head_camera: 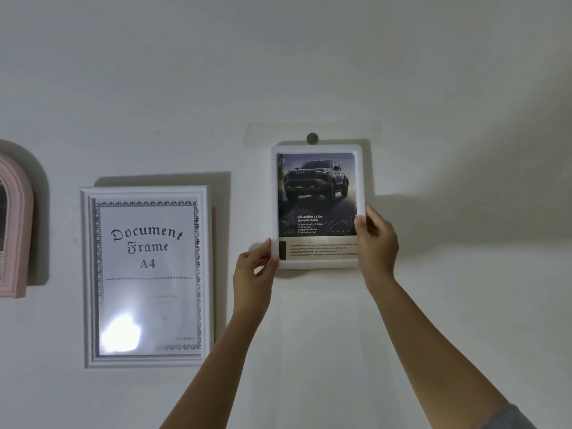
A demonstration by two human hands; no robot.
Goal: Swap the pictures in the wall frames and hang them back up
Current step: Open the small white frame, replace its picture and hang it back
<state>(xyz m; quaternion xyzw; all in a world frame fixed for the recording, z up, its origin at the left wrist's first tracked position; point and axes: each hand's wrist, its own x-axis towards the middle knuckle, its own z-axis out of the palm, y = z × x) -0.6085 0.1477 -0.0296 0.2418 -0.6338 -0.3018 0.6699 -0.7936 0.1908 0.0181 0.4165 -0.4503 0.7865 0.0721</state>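
We hold small white frame (317,149), truck picture (315,184) inside, against wall (433,88), top edge just under round hook (312,138). Our left hand (255,269) pinches lower-left corner; our right hand (376,239) grips right edge, low down. Document frame (89,274) hangs near on left, strip of wall between. Pink arched frame (18,230) cut by left border. Most room: above, right.

The white wall (309,72) carries three frames. A pink arched frame (18,227) is at its left edge, and a large white frame (147,274) reading "Document Frame A4" hangs beside that. Further right is a small white frame (360,181) with a truck picture (315,187), just below a round grey hook (312,138).
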